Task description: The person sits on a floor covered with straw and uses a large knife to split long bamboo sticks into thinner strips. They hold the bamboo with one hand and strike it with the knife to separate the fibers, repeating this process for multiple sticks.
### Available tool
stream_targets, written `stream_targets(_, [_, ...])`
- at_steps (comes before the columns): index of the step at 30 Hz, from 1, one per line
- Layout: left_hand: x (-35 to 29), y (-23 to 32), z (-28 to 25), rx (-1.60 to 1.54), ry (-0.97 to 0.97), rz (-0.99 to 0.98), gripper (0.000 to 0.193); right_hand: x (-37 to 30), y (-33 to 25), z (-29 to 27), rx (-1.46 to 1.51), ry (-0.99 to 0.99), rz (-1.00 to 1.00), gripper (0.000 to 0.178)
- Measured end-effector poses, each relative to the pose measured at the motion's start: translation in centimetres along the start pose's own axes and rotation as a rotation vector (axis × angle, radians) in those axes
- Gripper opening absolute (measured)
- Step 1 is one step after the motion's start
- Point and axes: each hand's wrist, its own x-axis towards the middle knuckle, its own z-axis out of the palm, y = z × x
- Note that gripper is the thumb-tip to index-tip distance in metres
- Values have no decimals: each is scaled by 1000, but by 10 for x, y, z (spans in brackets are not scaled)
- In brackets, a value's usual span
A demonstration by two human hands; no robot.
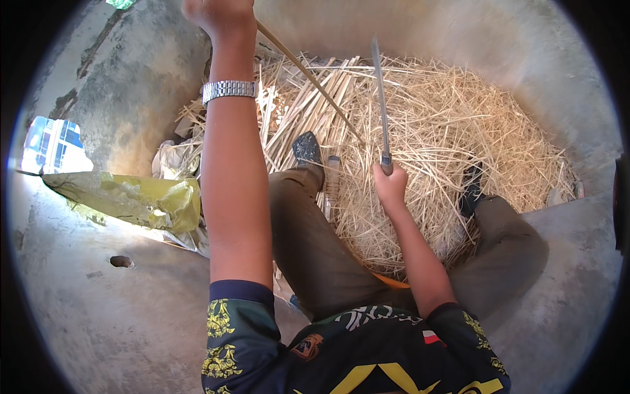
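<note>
My left hand [222, 13] is raised at the top edge, partly cut off there, and closed around one end of a thin bamboo strip [308, 79]. The strip slants down to the right toward the straw-like shavings. My right hand [392, 185] grips the handle of a long-bladed knife [382, 98] between my knees. Its blade points away from me, slightly blurred at the tip. The strip's lower end appears close to the blade on its left; whether they touch I cannot tell.
Pale shavings [433, 125] heap over the floor around my feet. A bundle of split strips [321, 98] lies behind my left foot. A yellowish plastic sack [144, 200] rests at the left, near a hole [122, 261] in the concrete. A curved concrete wall [459, 26] encloses the far side.
</note>
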Motion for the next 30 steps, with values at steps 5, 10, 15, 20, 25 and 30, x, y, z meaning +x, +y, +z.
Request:
stream_targets(5, [4,-16,11,251,14,274,44,4,84,6,-465,-123,319,28])
stream_targets(10, [-12,-7,20,300,8,296,46,-47,132,-29,-589,-254,606,39])
stream_targets(15, [-16,30,11,-71,-132,17,44,-62,152,-50,-597,-225,565,37])
stream_targets(20, [-29,97,42,329,-101,500,38,-56,161,-59,-643,-176,525,35])
stream_targets(25, [-38,139,52,371,-22,669,40,-71,142,-48,-538,-62,384,37])
stream_targets(30, [-66,138,55,550,-21,702,41,-49,62,-25,-188,70,35,26])
